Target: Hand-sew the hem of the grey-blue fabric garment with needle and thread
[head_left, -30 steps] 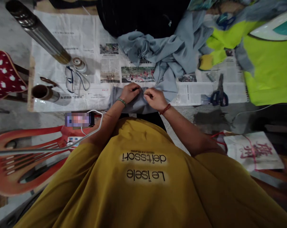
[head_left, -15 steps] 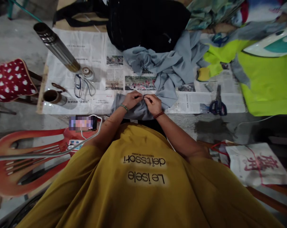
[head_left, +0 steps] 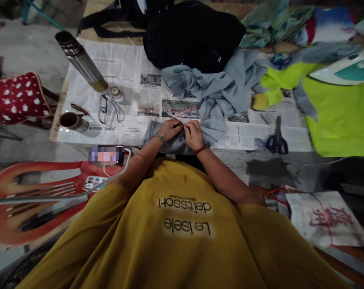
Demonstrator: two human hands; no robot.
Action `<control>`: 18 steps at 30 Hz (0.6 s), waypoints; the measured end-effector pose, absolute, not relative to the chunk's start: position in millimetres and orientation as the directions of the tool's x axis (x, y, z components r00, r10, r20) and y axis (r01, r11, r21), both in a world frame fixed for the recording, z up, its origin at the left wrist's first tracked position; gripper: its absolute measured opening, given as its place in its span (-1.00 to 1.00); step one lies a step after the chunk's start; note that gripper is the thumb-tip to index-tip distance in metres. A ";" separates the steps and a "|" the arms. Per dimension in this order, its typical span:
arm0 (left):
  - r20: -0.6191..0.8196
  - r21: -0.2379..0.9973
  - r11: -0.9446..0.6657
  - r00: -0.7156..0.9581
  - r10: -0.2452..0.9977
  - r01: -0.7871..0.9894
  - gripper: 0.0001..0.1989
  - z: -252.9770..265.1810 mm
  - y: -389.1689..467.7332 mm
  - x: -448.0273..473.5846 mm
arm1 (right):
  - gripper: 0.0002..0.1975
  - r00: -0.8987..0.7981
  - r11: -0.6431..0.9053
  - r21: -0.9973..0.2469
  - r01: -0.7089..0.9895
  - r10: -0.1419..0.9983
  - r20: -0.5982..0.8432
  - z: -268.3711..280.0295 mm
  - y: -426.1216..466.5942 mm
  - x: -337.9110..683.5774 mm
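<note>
A long grey cloth [head_left: 213, 105], bunched and creased, trails across the newspaper down to the front edge of the table. Over its near end my left hand [head_left: 171, 129], with a green bead bracelet at the wrist, is closed with the fingertips pinched on the grey cloth. My right hand [head_left: 194, 135], wearing a dark red bracelet, is closed in a pinch too, its fingertips almost meeting the left ones. Whatever small thing lies between the right fingertips is too small to make out. Scissors [head_left: 277, 138] with dark handles lie to the right of the cloth.
Behind the cloth sits a black bag [head_left: 194, 36]. On the left stand a steel thermos [head_left: 82, 62], glasses [head_left: 104, 109] and a brown cup [head_left: 72, 121]. An iron [head_left: 346, 70] rests on a yellow-green garment [head_left: 338, 116]. A phone [head_left: 106, 155] lies by a red chair [head_left: 7, 172].
The view has shifted slightly, so the table's things appear a little lower. Both hands stay pinched together over the grey cloth, the fingertips slightly farther apart.
</note>
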State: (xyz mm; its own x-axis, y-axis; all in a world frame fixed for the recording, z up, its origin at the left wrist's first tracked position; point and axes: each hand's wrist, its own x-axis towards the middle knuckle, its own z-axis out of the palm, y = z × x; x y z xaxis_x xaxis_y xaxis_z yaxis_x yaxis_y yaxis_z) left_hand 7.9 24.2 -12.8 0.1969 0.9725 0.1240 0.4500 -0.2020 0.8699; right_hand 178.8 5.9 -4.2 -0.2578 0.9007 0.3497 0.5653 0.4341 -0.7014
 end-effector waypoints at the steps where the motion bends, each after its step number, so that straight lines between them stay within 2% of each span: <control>1: 0.123 0.868 -0.199 0.193 0.974 0.455 -0.90 -13.3 24.5 7.7 | -0.78 -0.286 0.450 -0.694 0.562 0.893 0.347 -3.0 6.8 177.9; 6: 0.125 0.866 -0.203 0.196 0.973 0.457 -0.90 -16.4 24.8 7.7 | -0.82 -0.328 0.442 -0.718 0.538 0.894 0.305 1.1 11.7 176.4; 11: 0.145 0.867 -0.224 0.206 0.968 0.444 -0.89 -16.6 24.5 8.5 | -0.83 -0.181 0.324 -0.788 0.523 0.946 0.269 7.3 11.9 173.6; 18: 0.172 0.860 -0.261 0.233 0.957 0.439 -0.86 -13.6 23.2 9.3 | -0.81 -0.072 0.036 -0.943 0.330 0.997 0.013 11.8 13.1 166.0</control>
State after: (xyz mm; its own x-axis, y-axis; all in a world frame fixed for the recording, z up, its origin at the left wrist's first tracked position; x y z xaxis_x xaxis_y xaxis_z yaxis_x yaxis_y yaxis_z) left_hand 9.3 23.2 -13.6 0.2326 0.9573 0.1719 0.4394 -0.2611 0.8595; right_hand 166.0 13.1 11.8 -0.0722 0.9973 0.0130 0.3295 0.0361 -0.9435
